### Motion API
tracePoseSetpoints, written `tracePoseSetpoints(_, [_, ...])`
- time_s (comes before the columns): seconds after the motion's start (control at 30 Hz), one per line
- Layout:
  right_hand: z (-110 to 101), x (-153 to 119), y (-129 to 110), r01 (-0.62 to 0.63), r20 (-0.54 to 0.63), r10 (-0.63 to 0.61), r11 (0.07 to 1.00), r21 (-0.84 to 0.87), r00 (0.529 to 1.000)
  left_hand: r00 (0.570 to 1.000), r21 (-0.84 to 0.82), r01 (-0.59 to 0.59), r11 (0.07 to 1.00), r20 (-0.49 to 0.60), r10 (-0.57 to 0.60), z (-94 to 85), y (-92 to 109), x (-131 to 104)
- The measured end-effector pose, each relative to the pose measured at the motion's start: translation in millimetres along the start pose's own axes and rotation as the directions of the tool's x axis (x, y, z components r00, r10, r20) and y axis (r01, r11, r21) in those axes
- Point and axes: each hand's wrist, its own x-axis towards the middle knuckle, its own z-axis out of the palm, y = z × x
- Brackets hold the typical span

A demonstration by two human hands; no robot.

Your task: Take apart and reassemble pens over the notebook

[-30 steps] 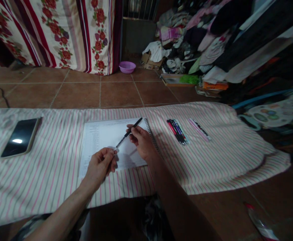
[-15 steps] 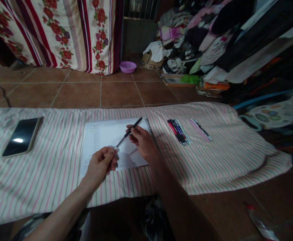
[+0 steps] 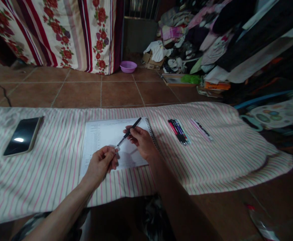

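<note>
A slim pen [image 3: 137,122] with a black upper part and a lighter, patterned lower part slants above the open spiral notebook [image 3: 111,129]. My right hand [image 3: 141,140] pinches it around the black middle. At its lower end, the fingertips of my left hand [image 3: 103,159] are closed on the tip, which they mostly hide. Printed lines and a column of small text run along the notebook page's left side and edges; the wire binding is on the right.
Right of the notebook lie a bundle of several pens [image 3: 178,132] and a pink pen with a patterned one [image 3: 201,129]. A phone [image 3: 23,135] rests at the left on the striped cloth [image 3: 61,144]. Beyond are a purple basin [image 3: 128,67] and piled clothes [image 3: 176,30].
Both hands keep their hold on the pen. The right hand and the pen's upper end have shifted very slightly left; otherwise the scene looks the same.
</note>
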Motion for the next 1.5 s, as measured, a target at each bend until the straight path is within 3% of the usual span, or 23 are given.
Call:
tracePoseSetpoints(0.3, [-1, 0, -1, 0.005, 0.019, -0.004, 1.0, -0.007, 1.0, 1.0, -0.014, 0.011, 1.0, -0.024, -0.011, -0.1, 4, 0])
tracePoseSetpoints(0.6, [0, -2, 0, 0.019, 0.119, -0.01, 0.997, -0.08, 0.993, 1.0, -0.027, 0.007, 1.0, -0.022, -0.007, 1.3, 8, -1])
tracePoseSetpoints(1.07, [21, -7, 11, 0.061, 0.045, -0.05, 0.954, -0.292, 0.998, 0.996, -0.057, -0.034, 0.998, -0.08, 0.029, 5.8, 3, 1])
tracePoseSetpoints(1.3, [20, -8, 12, 0.069, 0.106, -0.042, 0.963, -0.259, 0.993, 0.999, -0.069, -0.045, 0.997, -0.028, 0.043, 1.4, -2, 6])
tracePoseSetpoints(1.5, [20, -9, 9, 0.083, 0.068, -0.068, 0.966, -0.244, 0.995, 1.0, -0.093, -0.002, 0.996, -0.027, -0.001, 3.7, 6, 3])
